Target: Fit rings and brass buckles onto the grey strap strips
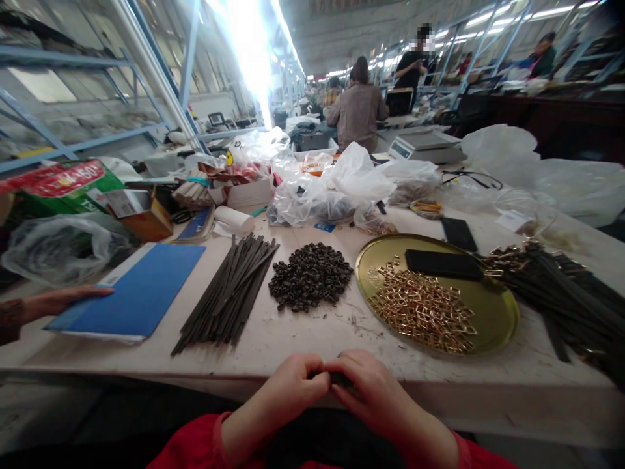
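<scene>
At the table's front edge my left hand [299,381] and my right hand [364,380] meet, fingers curled together. Between them they grip a small dark piece [338,378]; fingers cover most of it, so its exact kind does not show. Just beyond lies a pile of small dark loops [311,276]. Left of that pile is a loose bundle of flat dark strips [227,290]. To the right, a round gold tray [499,319] bears a heap of gold-coloured rectangular metal buckles [422,309] and a black flat object [443,264].
Another person's hand [73,298] rests on a blue folder [141,293] at left. Dark straps with gold buckles [566,293] lie at far right. Behind are plastic bags [336,185], a black phone-like object [459,234] and a scale [424,144]. Other people sit and stand farther back.
</scene>
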`<control>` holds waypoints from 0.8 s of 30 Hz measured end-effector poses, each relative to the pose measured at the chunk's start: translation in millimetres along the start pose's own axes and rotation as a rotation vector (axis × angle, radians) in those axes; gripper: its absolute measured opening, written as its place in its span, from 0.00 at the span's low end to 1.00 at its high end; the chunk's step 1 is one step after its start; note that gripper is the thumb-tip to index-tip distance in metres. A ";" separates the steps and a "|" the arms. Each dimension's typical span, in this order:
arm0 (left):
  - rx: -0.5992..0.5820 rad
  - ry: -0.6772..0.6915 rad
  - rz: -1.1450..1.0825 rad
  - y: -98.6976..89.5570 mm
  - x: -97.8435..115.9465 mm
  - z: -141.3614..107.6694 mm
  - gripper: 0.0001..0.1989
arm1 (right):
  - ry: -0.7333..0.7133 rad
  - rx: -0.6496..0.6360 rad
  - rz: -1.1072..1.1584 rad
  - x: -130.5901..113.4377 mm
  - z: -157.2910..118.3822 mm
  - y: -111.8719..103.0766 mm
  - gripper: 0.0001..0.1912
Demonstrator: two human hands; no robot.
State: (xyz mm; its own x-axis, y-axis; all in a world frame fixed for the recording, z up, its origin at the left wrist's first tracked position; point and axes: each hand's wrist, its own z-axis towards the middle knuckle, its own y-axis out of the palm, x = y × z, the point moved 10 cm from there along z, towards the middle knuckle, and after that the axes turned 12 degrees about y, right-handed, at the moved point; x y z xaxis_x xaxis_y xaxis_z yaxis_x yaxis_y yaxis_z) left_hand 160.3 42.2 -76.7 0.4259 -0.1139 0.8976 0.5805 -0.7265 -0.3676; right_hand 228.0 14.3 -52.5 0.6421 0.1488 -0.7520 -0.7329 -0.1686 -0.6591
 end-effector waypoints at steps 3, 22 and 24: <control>0.075 -0.003 0.023 -2.8 4.7 -7.1 0.07 | -0.032 0.023 -0.053 -5.3 -3.9 -5.3 0.10; -0.057 0.136 0.434 -12.5 10.4 -30.9 0.18 | -0.017 0.003 -0.107 -1.3 -19.7 6.4 0.10; 0.058 0.118 0.666 -36.5 1.8 -22.1 0.18 | -0.005 0.134 -0.208 21.7 -8.4 -6.7 0.10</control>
State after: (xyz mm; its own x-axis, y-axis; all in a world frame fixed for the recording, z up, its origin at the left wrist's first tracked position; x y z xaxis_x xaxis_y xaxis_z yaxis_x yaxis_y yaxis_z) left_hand 124.5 53.5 -56.3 0.6286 -0.6001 0.4947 0.2582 -0.4390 -0.8606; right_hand 248.8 10.5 -64.4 0.7813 0.1718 -0.6000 -0.6086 -0.0033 -0.7934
